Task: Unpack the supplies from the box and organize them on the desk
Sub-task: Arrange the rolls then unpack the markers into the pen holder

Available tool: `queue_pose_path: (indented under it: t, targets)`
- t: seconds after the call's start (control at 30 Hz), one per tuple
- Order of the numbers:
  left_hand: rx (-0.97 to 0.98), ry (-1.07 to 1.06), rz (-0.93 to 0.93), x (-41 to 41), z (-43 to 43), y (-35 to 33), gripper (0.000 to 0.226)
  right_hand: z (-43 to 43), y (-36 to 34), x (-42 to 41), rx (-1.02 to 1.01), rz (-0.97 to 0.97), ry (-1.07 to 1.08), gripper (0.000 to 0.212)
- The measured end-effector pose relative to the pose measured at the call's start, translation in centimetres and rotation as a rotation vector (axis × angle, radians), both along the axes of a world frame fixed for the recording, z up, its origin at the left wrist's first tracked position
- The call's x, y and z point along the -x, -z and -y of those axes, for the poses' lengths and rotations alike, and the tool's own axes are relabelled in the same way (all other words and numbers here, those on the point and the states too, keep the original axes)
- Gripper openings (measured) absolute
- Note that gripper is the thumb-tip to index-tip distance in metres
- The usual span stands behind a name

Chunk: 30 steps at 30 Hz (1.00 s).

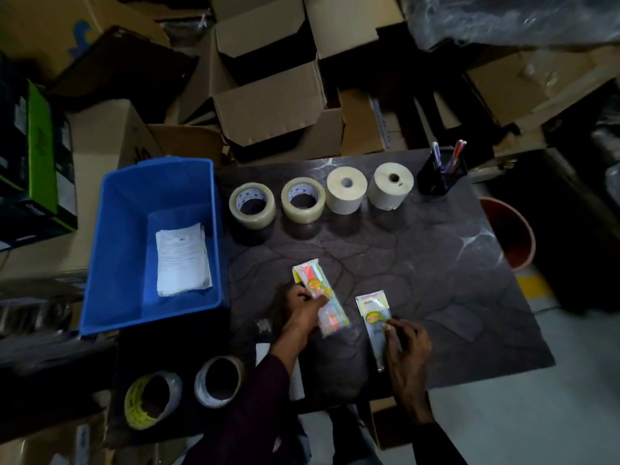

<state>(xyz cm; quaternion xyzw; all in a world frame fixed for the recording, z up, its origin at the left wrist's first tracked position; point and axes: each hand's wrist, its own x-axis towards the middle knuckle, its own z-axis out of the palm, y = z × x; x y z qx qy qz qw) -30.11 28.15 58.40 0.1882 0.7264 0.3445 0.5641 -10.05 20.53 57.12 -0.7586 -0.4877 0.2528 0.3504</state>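
A blue plastic box (127, 250) stands left of the dark desk (419, 263) with a stack of white papers (183, 260) lying in it. My left hand (303, 308) grips a clear packet of coloured pens (318, 295) just above the desk's near part. To its right, my right hand (407, 347) pinches a second, paler packet (374, 317) that lies on the desk. Along the far edge stand two clear tape rolls (252, 205) (303, 200), two beige paper rolls (346, 187) (390, 185) and a black pen holder (439, 177) with pens.
Open cardboard boxes (271, 105) are piled behind the desk. Two more tape rolls (151, 399) (219, 380) lie on a dark surface at the lower left. A red bucket (513, 233) stands on the floor beyond the desk's right edge.
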Motion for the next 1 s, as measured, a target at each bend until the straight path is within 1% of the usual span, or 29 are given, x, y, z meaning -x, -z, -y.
queue_pose_path:
  t: [0.03, 0.1, 0.13, 0.17, 0.2, 0.23, 0.27, 0.3, 0.33, 0.37, 0.4, 0.43, 0.53, 0.57, 0.63, 0.73, 0.77, 0.83, 0.87, 0.9, 0.93, 1.0]
  targets:
    - [0.000, -0.026, 0.133, 0.0, 0.0, -0.8, 0.033, 0.0, -0.6, 0.5, -0.023, -0.093, 0.029, 0.008]
    - [-0.040, -0.064, 0.323, -0.1, -0.2, -3.2, 0.036, -0.3, -3.0, 2.0, 0.016, -0.323, 0.050, 0.019]
    - [-0.073, -0.083, 0.387, -0.1, -0.2, -4.3, 0.042, -0.4, -4.2, 2.8, 0.055, -0.473, 0.034, 0.019]
    - [-0.116, -0.092, 0.423, -0.2, -0.4, -5.5, 0.048, -0.5, -5.5, 3.5, 0.087, -0.651, 0.018, 0.015]
    - [-0.150, -0.102, 0.439, -0.4, -0.6, -6.2, 0.055, -0.7, -6.6, 4.2, 0.124, -0.818, 0.007, 0.015]
    - [-0.195, -0.104, 0.436, -0.7, -0.6, -6.7, 0.065, -0.8, -7.7, 4.9, 0.145, -0.938, 0.014, 0.031]
    - [-0.252, -0.096, 0.411, -0.8, -0.8, -7.4, 0.078, -1.0, -8.4, 5.1, 0.139, -1.006, 0.007, 0.049]
    - [-0.311, -0.072, 0.378, -0.9, -1.0, -7.8, 0.094, -1.2, -9.5, 5.5, 0.121, -1.039, 0.008, 0.060]
    - [-0.368, -0.042, 0.354, -0.9, -1.1, -8.3, 0.108, -1.3, -10.0, 5.6, 0.105, -1.034, 0.010, 0.058]
    - [-0.417, -0.006, 0.343, -0.8, -1.2, -8.7, 0.114, -1.5, -10.8, 5.8, 0.082, -1.044, 0.020, 0.048]
    - [-0.458, 0.026, 0.335, -0.7, -1.2, -9.3, 0.113, -1.7, -11.4, 5.9, 0.056, -1.047, 0.024, 0.040]
    - [-0.497, 0.062, 0.323, -0.5, -1.3, -9.9, 0.105, -1.8, -12.2, 6.1, 0.047, -1.058, 0.022, 0.037]
    - [-0.577, 0.156, 0.291, -0.1, -1.4, -11.4, 0.062, -1.5, -13.3, 6.2, 0.074, -1.140, 0.028, 0.048]
    - [-0.586, 0.172, 0.288, 0.0, -1.5, -11.8, 0.054, -1.4, -13.9, 6.3, 0.087, -1.159, 0.034, 0.050]
    - [-0.590, 0.177, 0.289, 0.3, -1.7, -12.7, 0.050, -1.1, -14.1, 6.1, 0.090, -1.145, 0.023, 0.056]
    - [-0.617, 0.171, 0.316, 0.5, -1.9, -13.8, 0.049, -0.7, -14.3, 5.9, 0.036, -1.152, 0.004, 0.053]
    - [-0.625, 0.164, 0.325, 0.5, -1.9, -14.1, 0.050, -0.6, -14.6, 5.8, 0.016, -1.192, 0.018, 0.055]
    - [-0.633, 0.150, 0.348, 0.6, -2.0, -14.7, 0.049, -0.4, -15.0, 5.6, -0.012, -1.295, -0.025, 0.056]
    - [-0.632, 0.144, 0.361, 0.5, -2.0, -15.0, 0.049, -0.3, -15.2, 5.5, -0.030, -1.329, -0.067, 0.051]
    - [-0.628, 0.142, 0.369, 0.5, -2.0, -15.2, 0.049, -0.1, -15.5, 5.5, -0.037, -1.321, -0.082, 0.046]
    - [-0.625, 0.141, 0.380, 0.5, -1.9, -15.5, 0.049, 0.0, -15.5, 5.6, -0.053, -1.272, -0.069, 0.040]
    - [-0.622, 0.146, 0.397, 0.5, -1.8, -15.7, 0.049, 0.0, -15.4, 5.9, -0.092, -1.110, 0.066, 0.022]
